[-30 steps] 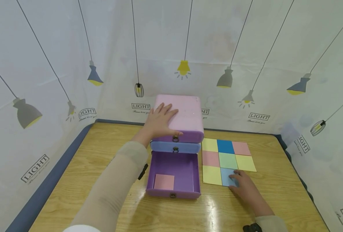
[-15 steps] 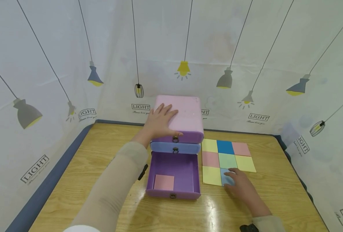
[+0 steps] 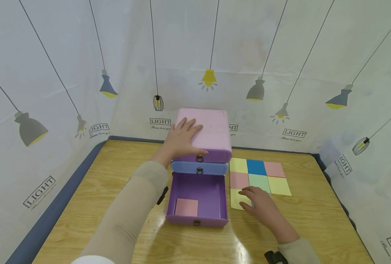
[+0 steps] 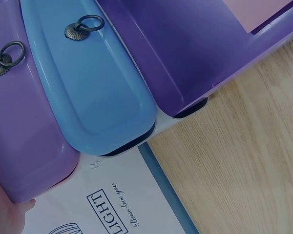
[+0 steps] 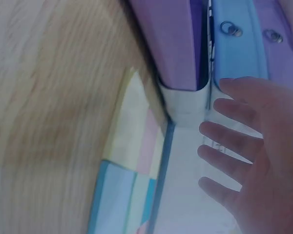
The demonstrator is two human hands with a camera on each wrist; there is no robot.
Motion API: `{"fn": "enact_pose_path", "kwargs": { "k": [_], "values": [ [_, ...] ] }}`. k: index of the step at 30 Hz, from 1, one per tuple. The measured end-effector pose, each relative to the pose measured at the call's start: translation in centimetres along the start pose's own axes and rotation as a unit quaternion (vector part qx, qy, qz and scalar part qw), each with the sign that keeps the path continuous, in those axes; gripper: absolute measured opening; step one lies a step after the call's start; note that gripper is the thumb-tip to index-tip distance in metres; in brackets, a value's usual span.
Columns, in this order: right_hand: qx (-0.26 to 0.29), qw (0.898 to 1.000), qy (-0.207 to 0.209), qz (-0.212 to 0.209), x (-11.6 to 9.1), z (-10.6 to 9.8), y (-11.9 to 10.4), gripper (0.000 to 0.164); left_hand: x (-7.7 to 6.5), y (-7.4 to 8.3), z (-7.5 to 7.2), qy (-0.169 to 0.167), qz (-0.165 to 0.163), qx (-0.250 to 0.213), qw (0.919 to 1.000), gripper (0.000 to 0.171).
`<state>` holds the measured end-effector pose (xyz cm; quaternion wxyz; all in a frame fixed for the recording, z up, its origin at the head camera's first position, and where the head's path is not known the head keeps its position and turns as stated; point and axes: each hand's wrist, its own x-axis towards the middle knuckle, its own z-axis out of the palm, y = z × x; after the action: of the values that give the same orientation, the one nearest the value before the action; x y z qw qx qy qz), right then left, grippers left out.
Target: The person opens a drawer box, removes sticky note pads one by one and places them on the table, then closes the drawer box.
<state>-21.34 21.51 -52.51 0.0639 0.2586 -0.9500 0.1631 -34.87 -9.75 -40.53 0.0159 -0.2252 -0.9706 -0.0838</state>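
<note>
My left hand (image 3: 182,141) rests with spread fingers on the pink top of a small drawer cabinet (image 3: 215,126). Its purple bottom drawer (image 3: 212,187) is pulled out, and a pink square sticky note (image 3: 187,208) lies inside at the front left. The blue middle drawer (image 4: 88,73) and the purple top drawer (image 4: 31,122) are closed. To the right of the cabinet, my right hand (image 3: 259,205) is over the near row of coloured sticky notes, fingers apart and holding nothing. It overlaps the yellow note (image 3: 236,201) and mostly hides the light blue note (image 5: 115,190) in the head view.
Beside the cabinet, the sticky notes form a grid on the wooden table (image 3: 317,205), including a dark blue one (image 3: 256,167) and a green one (image 3: 259,181). A white curtain (image 3: 116,44) printed with lamps surrounds the table behind and at both sides.
My right hand has moved left, from over the light blue note towards the yellow note and the drawer. My left hand, the cabinet and the notes have stayed in place.
</note>
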Motion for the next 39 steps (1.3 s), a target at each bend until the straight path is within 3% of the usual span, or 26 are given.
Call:
{"fn": "enact_pose_path", "kwargs": {
  "k": [8, 21, 31, 39],
  "values": [
    [0.013, 0.998, -0.001, -0.068, 1.5, -0.9, -2.7, 0.031, 0.0, 0.0, 0.2, 0.006, 0.002, -0.001, 1.0, 0.109],
    [0.04, 0.987, -0.058, -0.146, 4.1, 1.3, -6.2, 0.026, 0.3, -0.3, 0.5, 0.005, 0.001, 0.006, 1.0, 0.11],
    [0.046, 0.981, -0.127, -0.14, 5.9, 2.9, -8.3, 0.031, 0.2, -0.2, 0.3, 0.004, 0.002, 0.004, 1.0, 0.11],
    [0.057, 0.978, -0.169, -0.107, 6.9, 4.3, -9.7, 0.032, 0.3, -0.3, 0.4, 0.007, 0.005, 0.003, 1.0, 0.11]
  ]
}}
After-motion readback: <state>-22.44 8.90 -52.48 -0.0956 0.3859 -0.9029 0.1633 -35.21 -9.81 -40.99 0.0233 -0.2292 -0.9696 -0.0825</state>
